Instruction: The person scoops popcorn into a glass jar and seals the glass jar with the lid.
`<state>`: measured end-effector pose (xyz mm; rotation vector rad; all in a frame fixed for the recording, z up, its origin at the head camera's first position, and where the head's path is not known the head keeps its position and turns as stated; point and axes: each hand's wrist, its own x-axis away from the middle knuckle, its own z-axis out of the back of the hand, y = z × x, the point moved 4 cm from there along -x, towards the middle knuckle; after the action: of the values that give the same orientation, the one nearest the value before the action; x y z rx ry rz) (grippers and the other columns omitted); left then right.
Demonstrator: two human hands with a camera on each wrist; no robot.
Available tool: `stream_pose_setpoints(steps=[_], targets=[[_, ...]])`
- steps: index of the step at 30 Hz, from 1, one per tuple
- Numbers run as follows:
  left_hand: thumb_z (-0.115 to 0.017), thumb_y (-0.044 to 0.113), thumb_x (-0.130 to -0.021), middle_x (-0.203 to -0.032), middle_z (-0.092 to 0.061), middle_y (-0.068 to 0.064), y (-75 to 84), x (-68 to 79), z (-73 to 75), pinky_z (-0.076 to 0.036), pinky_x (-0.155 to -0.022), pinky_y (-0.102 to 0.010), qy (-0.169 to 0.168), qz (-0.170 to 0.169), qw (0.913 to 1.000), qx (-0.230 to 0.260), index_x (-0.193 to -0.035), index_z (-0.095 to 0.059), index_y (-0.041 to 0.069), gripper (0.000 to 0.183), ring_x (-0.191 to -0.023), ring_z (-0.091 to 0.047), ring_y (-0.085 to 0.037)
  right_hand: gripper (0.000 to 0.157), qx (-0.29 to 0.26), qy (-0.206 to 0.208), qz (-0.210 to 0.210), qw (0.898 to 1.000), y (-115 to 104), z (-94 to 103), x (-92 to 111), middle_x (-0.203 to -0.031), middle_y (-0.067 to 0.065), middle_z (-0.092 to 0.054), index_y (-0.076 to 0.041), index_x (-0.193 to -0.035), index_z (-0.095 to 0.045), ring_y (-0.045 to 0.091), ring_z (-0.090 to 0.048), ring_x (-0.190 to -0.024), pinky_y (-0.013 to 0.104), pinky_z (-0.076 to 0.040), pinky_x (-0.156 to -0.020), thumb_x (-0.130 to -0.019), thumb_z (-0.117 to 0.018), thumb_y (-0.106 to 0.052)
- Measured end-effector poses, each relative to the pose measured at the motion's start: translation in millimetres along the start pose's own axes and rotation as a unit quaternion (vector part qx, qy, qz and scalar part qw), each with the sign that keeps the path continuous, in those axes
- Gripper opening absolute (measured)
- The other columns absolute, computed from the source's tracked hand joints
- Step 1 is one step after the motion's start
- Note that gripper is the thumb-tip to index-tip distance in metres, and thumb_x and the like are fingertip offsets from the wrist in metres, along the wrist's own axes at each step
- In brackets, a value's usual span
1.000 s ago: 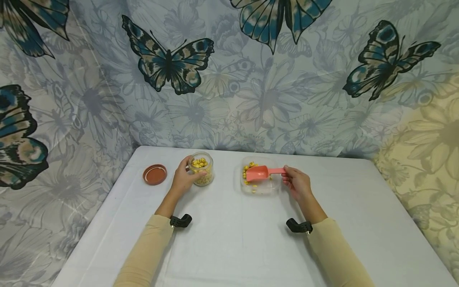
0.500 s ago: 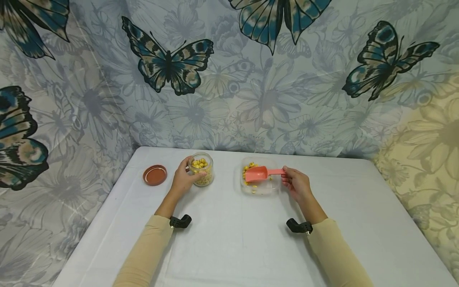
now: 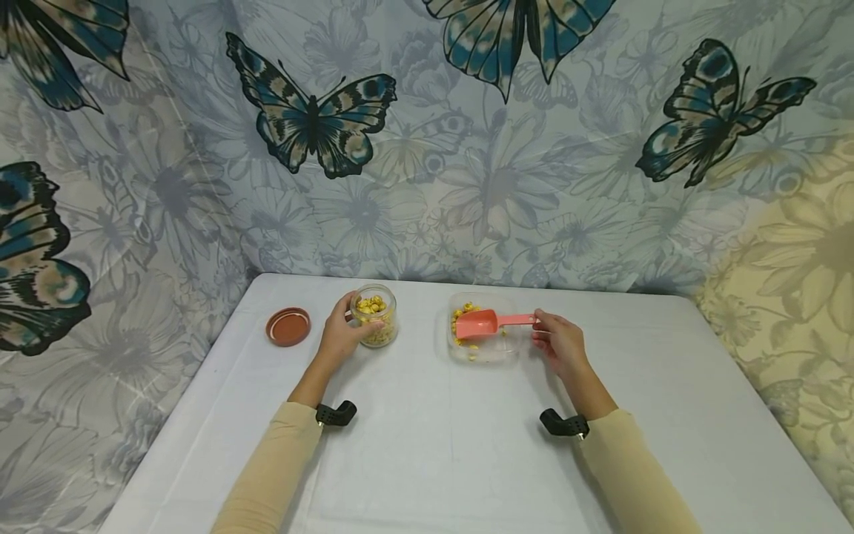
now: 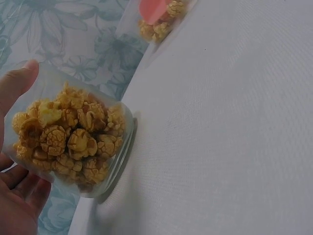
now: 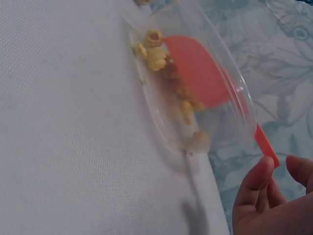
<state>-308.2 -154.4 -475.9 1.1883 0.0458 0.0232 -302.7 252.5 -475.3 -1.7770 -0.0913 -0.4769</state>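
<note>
My left hand (image 3: 342,334) grips a glass jar (image 3: 382,334) of caramel popcorn (image 4: 73,134), thumb on one side and fingers on the other. The jar stands upright on the table without a lid. To its right, a coral-pink scoop (image 3: 477,324) rests in a clear plastic container (image 3: 490,352) with some popcorn (image 5: 156,58) at its left side. The scoop's handle sticks out over the right rim. My right hand (image 3: 559,343) is at the handle's end (image 5: 266,147), its thumb and fingertips parted around it; in the right wrist view a gap shows beside the thumb.
A reddish-brown jar lid (image 3: 288,327) lies on the white-covered table (image 3: 427,445), left of the jar. Behind the table hangs a flower-and-butterfly cloth (image 3: 434,185), close to its back edge.
My right hand has shifted slightly right along the handle and loosened from it, while the scoop has stayed in the container. The left hand and jar have not moved.
</note>
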Motion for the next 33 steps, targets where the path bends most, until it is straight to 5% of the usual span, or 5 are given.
stream_pose_setpoints(steps=[9,22,33], targets=[[-0.082,0.035,-0.079,-0.152,-0.037,-0.014,-1.4,1.4,1.6,-0.033,-0.116,-0.049,0.005,-0.001,1.0000,-0.003,-0.152,-0.028,0.010,0.094,-0.140,-0.037,-0.033,0.026,0.043,0.028,0.057,0.997,-10.0,-0.7,-1.3,-0.081,-0.002,-0.059,-0.007,-0.115,-0.058,0.006,-0.057,-0.059,0.015,-0.052,-0.057,-0.096,-0.062,-0.025],[-0.081,0.034,-0.079,-0.152,-0.038,-0.014,-0.8,4.4,-1.0,-0.033,-0.116,-0.049,0.004,-0.005,1.0000,0.006,-0.151,-0.030,0.010,0.092,-0.139,-0.038,-0.033,0.007,-0.011,0.083,0.119,0.989,-23.2,10.9,1.0,-0.065,-0.002,-0.059,-0.009,-0.089,-0.066,0.007,-0.053,-0.049,0.016,-0.049,-0.047,-0.092,-0.067,-0.015],[-0.080,0.033,-0.080,-0.153,-0.037,-0.014,-0.1,3.0,-0.3,-0.033,-0.116,-0.048,0.004,-0.007,0.9999,0.009,-0.152,-0.028,0.010,0.092,-0.140,-0.037,-0.032,0.013,0.081,0.057,0.235,0.967,-38.6,-4.5,12.7,-0.068,-0.005,-0.061,-0.006,-0.093,-0.067,0.006,-0.056,-0.054,0.015,-0.050,-0.050,-0.090,-0.071,-0.019]])
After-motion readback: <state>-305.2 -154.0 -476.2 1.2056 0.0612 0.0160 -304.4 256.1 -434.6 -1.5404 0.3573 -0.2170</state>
